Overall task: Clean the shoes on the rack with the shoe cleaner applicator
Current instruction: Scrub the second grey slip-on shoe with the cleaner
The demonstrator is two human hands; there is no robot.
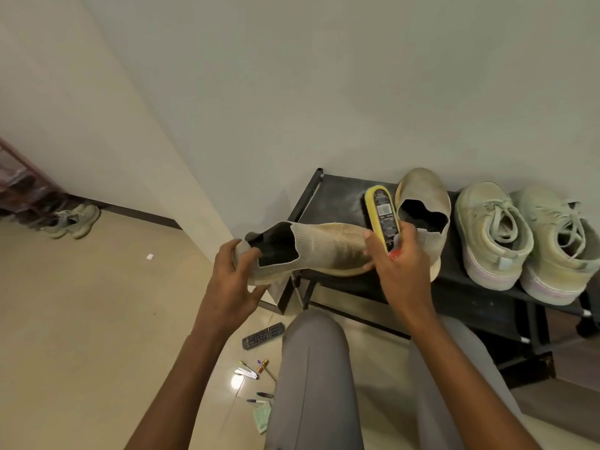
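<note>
Left hand (234, 271): the heel of a beige knit slip-on shoe (311, 251) is gripped, held in the air just left of the black shoe rack (344, 193).
Right hand (400, 266): a yellow shoe cleaner applicator (382, 213) is clasped, set against the shoe's toe.
Rack top: the matching slip-on (425, 203) and two lace-up sneakers (526, 238) are stood there.
Floor below the rack's left end: a remote control (263, 336) and pens (263, 396).

Knit cloth shoe (324, 246); glossy floor tiles (97, 319)
</note>
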